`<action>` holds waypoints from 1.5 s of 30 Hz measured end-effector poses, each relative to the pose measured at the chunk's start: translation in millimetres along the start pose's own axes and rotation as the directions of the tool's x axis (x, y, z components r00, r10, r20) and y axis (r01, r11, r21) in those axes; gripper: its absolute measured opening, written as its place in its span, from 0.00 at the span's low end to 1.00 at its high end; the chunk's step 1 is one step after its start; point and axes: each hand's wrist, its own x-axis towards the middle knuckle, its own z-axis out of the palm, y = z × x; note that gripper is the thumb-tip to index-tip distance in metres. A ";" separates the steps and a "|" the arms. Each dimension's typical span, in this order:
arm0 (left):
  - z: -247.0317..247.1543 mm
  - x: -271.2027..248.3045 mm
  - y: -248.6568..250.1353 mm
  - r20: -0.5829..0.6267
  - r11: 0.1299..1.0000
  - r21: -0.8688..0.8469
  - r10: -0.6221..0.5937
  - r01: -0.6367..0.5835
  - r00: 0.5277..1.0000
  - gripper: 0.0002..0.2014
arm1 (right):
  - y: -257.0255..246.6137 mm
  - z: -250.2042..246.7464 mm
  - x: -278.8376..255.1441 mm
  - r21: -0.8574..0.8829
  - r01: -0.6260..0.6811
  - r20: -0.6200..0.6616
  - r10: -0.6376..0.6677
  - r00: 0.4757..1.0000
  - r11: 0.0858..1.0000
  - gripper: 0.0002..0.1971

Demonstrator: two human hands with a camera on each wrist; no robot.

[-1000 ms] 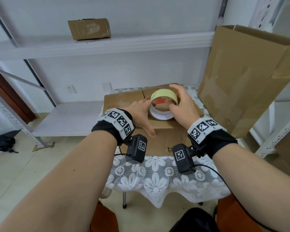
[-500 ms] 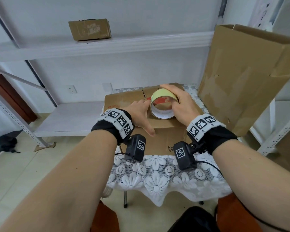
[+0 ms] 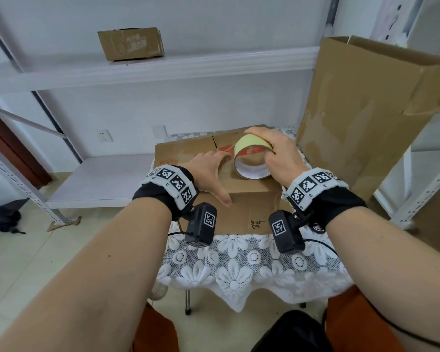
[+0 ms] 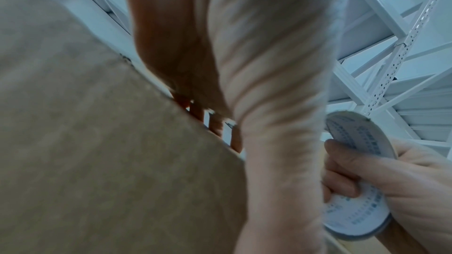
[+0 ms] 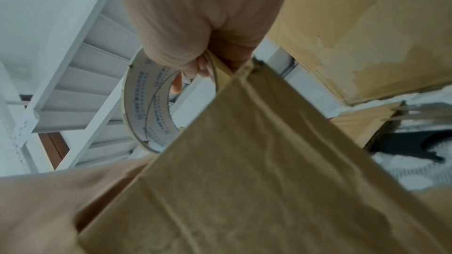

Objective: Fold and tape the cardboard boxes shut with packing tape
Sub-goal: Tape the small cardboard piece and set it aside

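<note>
A closed brown cardboard box (image 3: pixel 249 212) sits on a small table covered with a lace cloth (image 3: pixel 239 265). My left hand (image 3: pixel 208 171) lies flat on the box top, its thumb hanging over the front edge. My right hand (image 3: pixel 279 158) grips a roll of packing tape (image 3: pixel 247 143) from above and holds it on edge on the box top, right of the centre seam. In the left wrist view the left fingers (image 4: pixel 215 123) reach over the box (image 4: pixel 97 142) beside the roll (image 4: pixel 354 215). The right wrist view shows the roll (image 5: pixel 151 107) above the box (image 5: pixel 244 181).
A tall open cardboard box (image 3: pixel 366 110) stands right of the table, close to my right hand. White metal shelving (image 3: pixel 137 69) runs behind, with a small cardboard box (image 3: pixel 131 44) on its upper shelf. Tiled floor lies to the left.
My right hand has shifted its grip further over the top of the roll, which leans a little more toward me. The left hand stays pressed on the box.
</note>
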 end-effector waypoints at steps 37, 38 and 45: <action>8.9 12.3 29.5 0.008 0.992 0.110 -0.055 0.054 0.998 0.60 | -2.2 -0.8 -7.9 0.389 -0.139 -0.093 0.189 0.978 0.911 0.28; 8.6 11.5 29.9 0.007 0.993 0.106 -0.053 0.052 0.999 0.59 | -3.8 -1.7 -6.6 0.360 -0.128 -0.082 0.168 0.982 0.924 0.28; 8.5 10.0 28.3 0.010 0.993 0.108 -0.041 0.040 0.999 0.61 | 0.1 -20.8 -5.0 0.220 -0.100 -0.047 0.113 0.992 0.970 0.30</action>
